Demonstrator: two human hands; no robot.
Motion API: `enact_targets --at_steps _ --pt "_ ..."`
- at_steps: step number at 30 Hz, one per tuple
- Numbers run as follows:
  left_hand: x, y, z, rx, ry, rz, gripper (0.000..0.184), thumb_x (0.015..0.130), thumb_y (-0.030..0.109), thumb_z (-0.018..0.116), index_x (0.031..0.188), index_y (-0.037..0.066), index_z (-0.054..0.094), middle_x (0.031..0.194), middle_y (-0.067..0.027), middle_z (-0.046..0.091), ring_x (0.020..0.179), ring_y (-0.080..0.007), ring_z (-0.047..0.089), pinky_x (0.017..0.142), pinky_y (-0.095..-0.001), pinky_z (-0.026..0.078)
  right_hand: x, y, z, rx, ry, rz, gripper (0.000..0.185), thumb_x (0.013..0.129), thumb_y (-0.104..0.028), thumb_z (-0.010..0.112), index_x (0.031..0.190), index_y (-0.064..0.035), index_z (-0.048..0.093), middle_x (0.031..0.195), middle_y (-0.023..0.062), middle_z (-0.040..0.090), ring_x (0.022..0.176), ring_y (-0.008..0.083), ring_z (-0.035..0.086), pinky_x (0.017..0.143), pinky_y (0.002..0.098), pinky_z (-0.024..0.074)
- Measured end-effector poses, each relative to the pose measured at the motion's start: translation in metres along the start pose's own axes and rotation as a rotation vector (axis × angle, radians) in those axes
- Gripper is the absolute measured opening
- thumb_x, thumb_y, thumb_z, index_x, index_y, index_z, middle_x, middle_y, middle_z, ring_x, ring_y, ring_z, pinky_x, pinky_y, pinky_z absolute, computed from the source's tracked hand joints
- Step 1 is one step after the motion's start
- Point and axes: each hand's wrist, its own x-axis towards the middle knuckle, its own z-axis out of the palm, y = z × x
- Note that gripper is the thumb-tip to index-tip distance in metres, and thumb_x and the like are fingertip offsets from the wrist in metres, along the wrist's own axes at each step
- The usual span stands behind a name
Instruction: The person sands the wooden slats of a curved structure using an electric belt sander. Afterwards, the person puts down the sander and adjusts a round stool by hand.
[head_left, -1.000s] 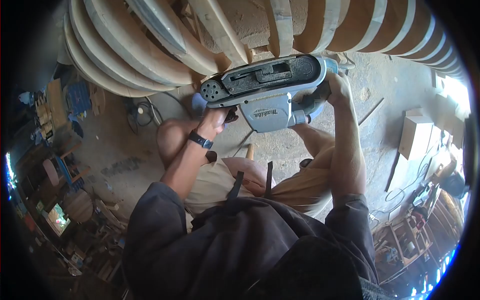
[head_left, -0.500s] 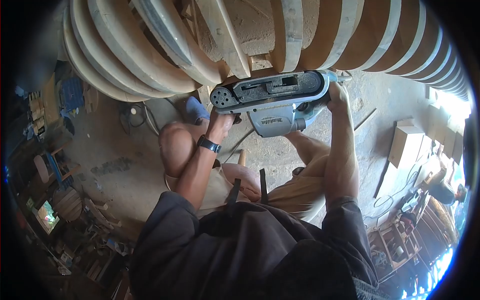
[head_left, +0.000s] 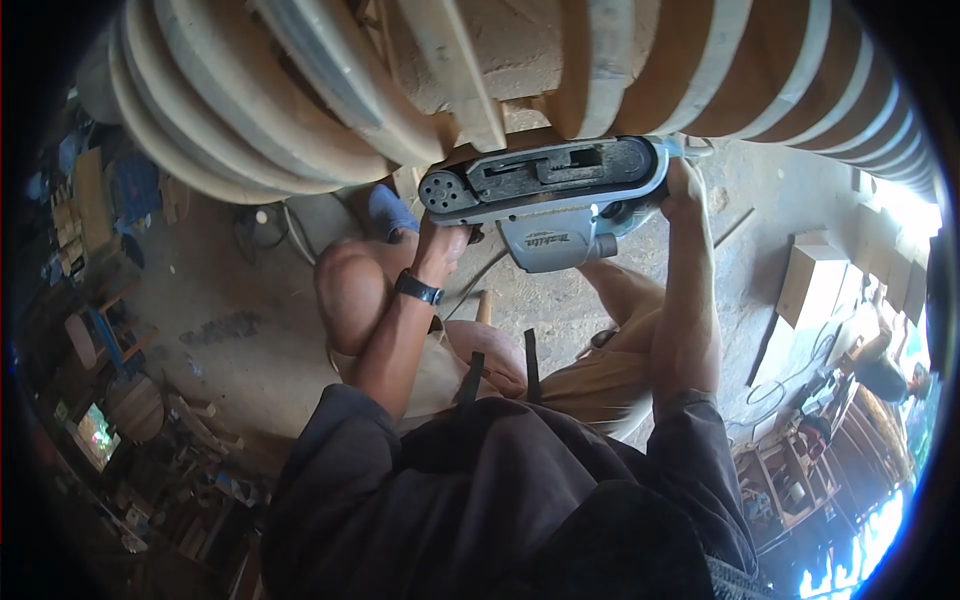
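Note:
A grey Makita belt sander [head_left: 545, 200] is held sideways, its upper edge against the undersides of curved wooden ribs [head_left: 605, 70]. My left hand [head_left: 445, 245], below a black wristwatch, is wrapped round the sander's left end; the sander hides part of its fingers. At the other end my right hand [head_left: 682, 188] grips the rear, with its fingers mostly out of sight behind the body. The dust box [head_left: 545, 240] hangs from the sander's lower side, between my two forearms.
The row of ribs arches overhead from left to right. Pale boxes [head_left: 812, 280] and a loose cable [head_left: 775, 395] lie on the floor at right. Wood pieces and clutter line the left side. Another person [head_left: 885, 370] is at the far right.
The ribs sit slightly shifted in the view, as my head has moved a little. Both hands keep their hold on the belt sander, which has barely moved.

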Motion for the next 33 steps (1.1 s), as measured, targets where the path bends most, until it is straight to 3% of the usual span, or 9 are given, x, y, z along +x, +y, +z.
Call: enact_targets --at_steps 6,13,15,16,19,24,27,29,33 --pt "0.008 -0.009 -0.010 0.185 0.024 0.135 0.017 0.084 0.000 0.052 0.099 0.001 0.061 0.093 -0.0049 0.064 0.070 -0.0105 0.057 0.057 -0.0282 0.048 -0.003 0.007 -0.002 -0.125 -0.107 -0.144 0.030 0.084 -0.017 0.058 0.107 0.0020 0.059 0.096 0.0122 0.063 0.081 0.0201 0.063 0.066 0.0332 0.0529" --pt "0.009 -0.021 -0.026 0.283 0.074 0.101 0.025 0.084 0.002 0.053 0.108 0.000 0.059 0.102 -0.0079 0.063 0.088 -0.0144 0.055 0.075 -0.0318 0.047 -0.006 0.020 -0.008 -0.182 -0.157 -0.209 0.025 0.079 -0.010 0.057 0.100 0.0026 0.062 0.088 0.0102 0.063 0.071 0.0188 0.063 0.060 0.0322 0.0513" --pt "0.008 -0.024 -0.022 0.314 0.077 0.069 0.028 0.085 0.002 0.052 0.112 0.000 0.057 0.107 -0.0078 0.062 0.092 -0.0149 0.053 0.078 -0.0325 0.046 -0.005 0.010 -0.018 -0.899 -0.470 -1.048 0.020 0.072 -0.005 0.056 0.090 0.0014 0.062 0.081 0.0121 0.063 0.067 0.0193 0.062 0.055 0.0309 0.0490" --pt "0.012 -0.038 -0.022 0.252 0.109 0.177 0.029 0.086 0.003 0.051 0.115 0.001 0.055 0.109 -0.0064 0.060 0.092 -0.0144 0.052 0.077 -0.0316 0.046 -0.007 0.012 -0.020 -0.898 -0.471 -1.049 0.020 0.072 -0.005 0.056 0.090 0.0014 0.062 0.081 0.0121 0.063 0.067 0.0193 0.062 0.055 0.0309 0.0490" --pt "0.007 -0.023 -0.022 0.026 0.009 0.185 0.028 0.089 0.006 0.051 0.117 0.004 0.051 0.109 -0.0021 0.054 0.090 -0.0120 0.049 0.076 -0.0275 0.046 -0.011 0.018 -0.002 -0.238 -0.100 -0.082 0.016 0.066 -0.001 0.056 0.082 0.0000 0.059 0.073 0.0143 0.062 0.063 0.0215 0.061 0.053 0.0296 0.0467" --pt "0.002 -0.021 -0.031 -0.063 -0.002 0.019 0.022 0.089 0.006 0.052 0.110 0.005 0.054 0.098 -0.0011 0.054 0.084 -0.0108 0.048 0.070 -0.0261 0.045 -0.020 0.017 -0.013 -0.853 -0.412 -0.784 0.021 0.057 0.006 0.059 0.077 -0.0017 0.056 0.067 0.0160 0.061 0.059 0.0264 0.061 0.053 0.0312 0.0468" --pt "0.017 -0.044 -0.039 0.036 0.037 0.087 0.019 0.088 0.004 0.051 0.107 0.004 0.055 0.097 -0.0010 0.055 0.083 -0.0119 0.049 0.069 -0.0269 0.046 -0.002 0.026 -0.010 -0.781 -0.424 -1.044 0.022 0.056 0.007 0.058 0.076 -0.0028 0.056 0.069 0.0175 0.061 0.060 0.0327 0.060 0.054 0.0344 0.0469" --pt "0.013 -0.047 -0.041 0.022 0.023 0.075 0.021 0.092 0.016 0.051 0.112 0.010 0.054 0.093 -0.0014 0.057 0.073 -0.0087 0.053 0.057 -0.0243 0.046 -0.014 0.017 -0.010 -0.857 -0.391 -1.095 0.021 0.057 0.006 0.058 0.076 -0.0022 0.056 0.070 0.0177 0.061 0.061 0.0344 0.060 0.055 0.0350 0.0472" --pt "-0.008 -0.013 -0.034 0.087 0.068 0.051 0.015 0.089 0.006 0.049 0.102 0.004 0.056 0.091 -0.0023 0.058 0.077 -0.0120 0.053 0.059 -0.0272 0.047 -0.029 0.005 -0.016 -0.919 -0.512 -0.942 0.027 0.056 0.005 0.058 0.082 -0.0013 0.059 0.071 0.0177 0.062 0.063 0.0312 0.062 0.057 0.0340 0.0481"
